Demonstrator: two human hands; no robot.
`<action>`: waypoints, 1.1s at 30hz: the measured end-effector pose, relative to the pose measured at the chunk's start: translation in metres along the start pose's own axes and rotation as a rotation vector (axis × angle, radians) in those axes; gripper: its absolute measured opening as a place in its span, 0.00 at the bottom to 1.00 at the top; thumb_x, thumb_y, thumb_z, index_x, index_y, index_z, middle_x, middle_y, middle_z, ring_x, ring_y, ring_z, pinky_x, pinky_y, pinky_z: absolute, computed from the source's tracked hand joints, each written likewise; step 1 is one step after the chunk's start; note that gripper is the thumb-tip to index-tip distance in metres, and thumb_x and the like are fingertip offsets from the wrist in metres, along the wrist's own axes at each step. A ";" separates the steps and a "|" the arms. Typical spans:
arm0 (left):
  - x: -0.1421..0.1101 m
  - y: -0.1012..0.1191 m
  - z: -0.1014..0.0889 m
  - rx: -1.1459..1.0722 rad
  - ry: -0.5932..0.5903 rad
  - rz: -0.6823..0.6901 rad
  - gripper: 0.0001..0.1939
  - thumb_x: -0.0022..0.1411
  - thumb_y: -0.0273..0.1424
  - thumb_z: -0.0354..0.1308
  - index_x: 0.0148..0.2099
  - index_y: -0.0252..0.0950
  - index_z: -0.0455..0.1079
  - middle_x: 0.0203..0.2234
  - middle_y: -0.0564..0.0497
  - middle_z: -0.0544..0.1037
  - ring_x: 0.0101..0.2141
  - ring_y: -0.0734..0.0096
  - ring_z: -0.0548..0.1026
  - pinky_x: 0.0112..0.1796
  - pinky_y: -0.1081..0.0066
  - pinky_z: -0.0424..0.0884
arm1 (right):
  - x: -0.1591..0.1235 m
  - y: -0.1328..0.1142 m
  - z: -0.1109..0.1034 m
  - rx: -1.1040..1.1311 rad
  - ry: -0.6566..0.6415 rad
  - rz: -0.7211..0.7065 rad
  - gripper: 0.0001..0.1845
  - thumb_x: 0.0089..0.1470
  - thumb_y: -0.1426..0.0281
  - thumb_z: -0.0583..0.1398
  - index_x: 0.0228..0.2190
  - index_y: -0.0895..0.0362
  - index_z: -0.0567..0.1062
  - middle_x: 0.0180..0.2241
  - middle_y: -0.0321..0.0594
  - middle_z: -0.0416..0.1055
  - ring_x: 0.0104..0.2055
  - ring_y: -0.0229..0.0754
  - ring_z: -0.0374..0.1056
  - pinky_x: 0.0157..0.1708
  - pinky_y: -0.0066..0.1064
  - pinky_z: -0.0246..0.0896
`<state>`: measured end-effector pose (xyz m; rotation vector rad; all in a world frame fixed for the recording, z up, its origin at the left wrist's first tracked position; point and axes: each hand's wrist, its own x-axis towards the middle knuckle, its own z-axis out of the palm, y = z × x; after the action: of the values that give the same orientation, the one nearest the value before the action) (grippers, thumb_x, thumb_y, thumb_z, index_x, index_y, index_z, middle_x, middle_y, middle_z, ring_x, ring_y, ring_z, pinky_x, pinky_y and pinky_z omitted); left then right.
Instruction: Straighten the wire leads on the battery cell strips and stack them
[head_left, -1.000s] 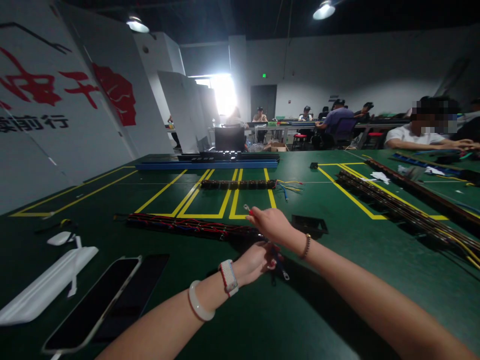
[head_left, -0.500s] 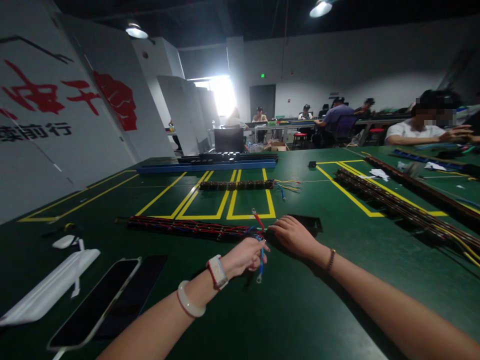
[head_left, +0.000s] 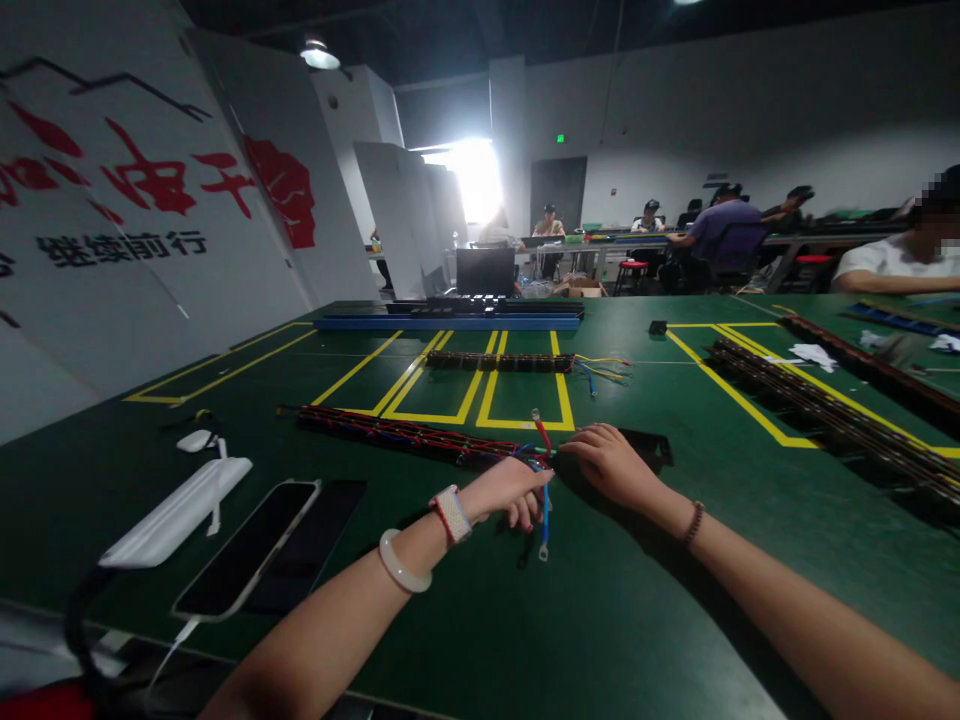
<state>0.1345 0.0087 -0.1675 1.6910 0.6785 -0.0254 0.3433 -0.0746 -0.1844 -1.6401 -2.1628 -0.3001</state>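
A long dark wire harness [head_left: 390, 435] wrapped with red and blue wires lies across the green table, its loose end by my hands. My left hand [head_left: 502, 492] is closed at that end, thumb and forefinger pinching the wires. Out of the bundle a red wire [head_left: 542, 433] with a ring terminal points up and away, and a blue wire [head_left: 545, 515] with a ring terminal hangs toward me. The fingertips of my right hand [head_left: 611, 465] meet at the tip of a short green wire [head_left: 550, 451]; the grip itself is partly hidden. Behind that hand lies a flat black part [head_left: 654, 446].
A phone [head_left: 244, 550], a dark flat slab [head_left: 319, 535] and a white case [head_left: 176, 515] lie on the left. Another harness [head_left: 499, 362] rests on yellow tape ahead, before a blue rail [head_left: 450, 323]. More long harnesses [head_left: 832, 410] lie right; people sit beyond.
The view has turned left, so everything sits further right in the picture. Both hands stay at the harness end; the left hand's lower fingers have shifted slightly. Nothing has been let go.
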 end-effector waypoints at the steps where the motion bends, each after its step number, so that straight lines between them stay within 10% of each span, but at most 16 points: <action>1: 0.001 -0.001 0.001 -0.036 0.012 0.004 0.32 0.55 0.55 0.50 0.32 0.25 0.70 0.20 0.45 0.73 0.16 0.74 0.70 0.16 0.78 0.59 | 0.003 -0.002 -0.004 0.053 0.017 0.040 0.21 0.53 0.78 0.52 0.46 0.54 0.73 0.44 0.44 0.69 0.48 0.43 0.62 0.52 0.41 0.53; 8: 0.003 -0.006 0.005 -0.134 0.011 0.104 0.24 0.49 0.47 0.63 0.34 0.28 0.68 0.17 0.50 0.71 0.16 0.74 0.70 0.16 0.77 0.62 | 0.035 -0.055 -0.046 0.540 0.059 0.071 0.34 0.54 0.63 0.58 0.60 0.51 0.55 0.57 0.44 0.57 0.58 0.43 0.56 0.56 0.38 0.54; 12: 0.004 -0.009 0.007 -0.205 0.039 0.109 0.21 0.49 0.43 0.65 0.33 0.28 0.68 0.19 0.49 0.72 0.15 0.75 0.68 0.15 0.76 0.62 | 0.049 -0.074 -0.053 0.594 0.116 0.124 0.17 0.55 0.62 0.58 0.45 0.54 0.69 0.45 0.41 0.69 0.48 0.39 0.65 0.48 0.33 0.62; 16: 0.005 -0.009 0.007 -0.207 0.024 0.055 0.19 0.51 0.41 0.63 0.31 0.27 0.67 0.23 0.45 0.74 0.18 0.75 0.70 0.17 0.77 0.63 | 0.050 -0.043 -0.057 0.555 0.173 0.326 0.22 0.53 0.61 0.59 0.49 0.54 0.66 0.37 0.38 0.73 0.40 0.39 0.69 0.40 0.32 0.64; 22: 0.003 -0.006 0.005 -0.241 -0.018 0.020 0.19 0.54 0.40 0.62 0.35 0.26 0.67 0.32 0.40 0.76 0.21 0.78 0.72 0.21 0.79 0.66 | 0.041 0.020 -0.063 0.415 -0.151 0.341 0.19 0.51 0.64 0.59 0.46 0.53 0.71 0.40 0.39 0.73 0.42 0.41 0.69 0.45 0.34 0.62; 33: 0.003 -0.011 0.005 -0.557 -0.113 0.049 0.14 0.59 0.33 0.58 0.41 0.26 0.68 0.38 0.41 0.75 0.28 0.81 0.72 0.32 0.78 0.68 | 0.033 0.020 -0.043 0.106 -0.498 0.121 0.24 0.43 0.66 0.64 0.45 0.52 0.75 0.44 0.43 0.72 0.52 0.50 0.62 0.55 0.45 0.45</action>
<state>0.1340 0.0058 -0.1793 1.1595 0.5001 0.0949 0.3628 -0.0582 -0.1330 -1.9264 -2.3537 0.2868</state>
